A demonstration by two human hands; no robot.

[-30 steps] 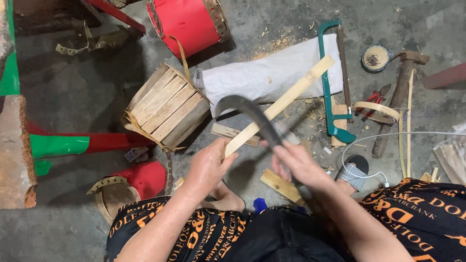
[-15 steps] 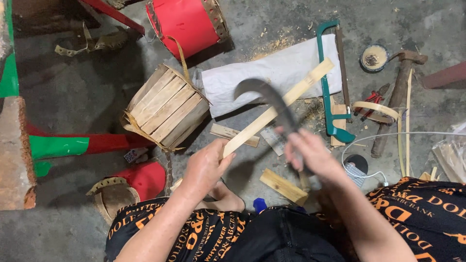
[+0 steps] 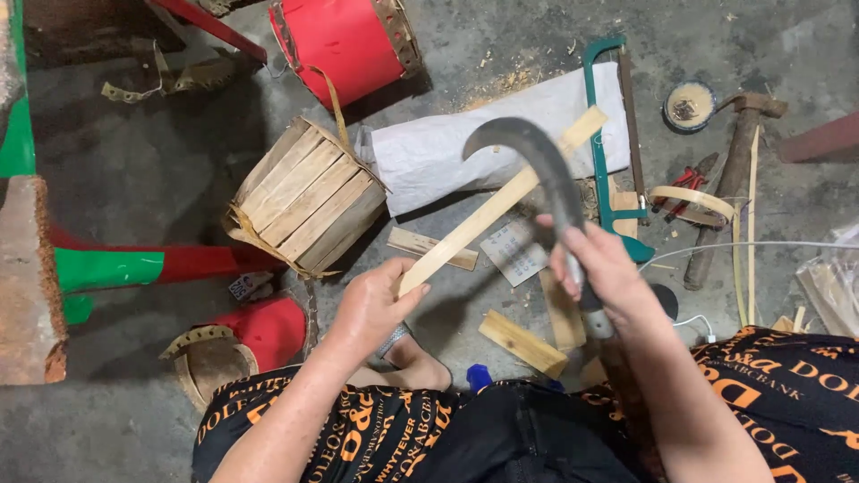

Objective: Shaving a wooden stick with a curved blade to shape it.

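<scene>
Two hands at work mid-frame: left hand closed round the lower end of a pale wooden slat, long axis running up and right toward the white sack. Right hand clenched on the handle of a curved billhook, blade arching over the slat's upper half, just right of it. Further left, a bare wooden barrel; upper frame, a red drum; at right, a green-framed saw.

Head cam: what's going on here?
A person sits on the floor working wood. The left hand holds a long wooden slat by its lower end, angled up and away. The right hand grips a curved blade raised over the slat. An unpainted slat barrel, red drum, green saw and offcuts lie around.
</scene>
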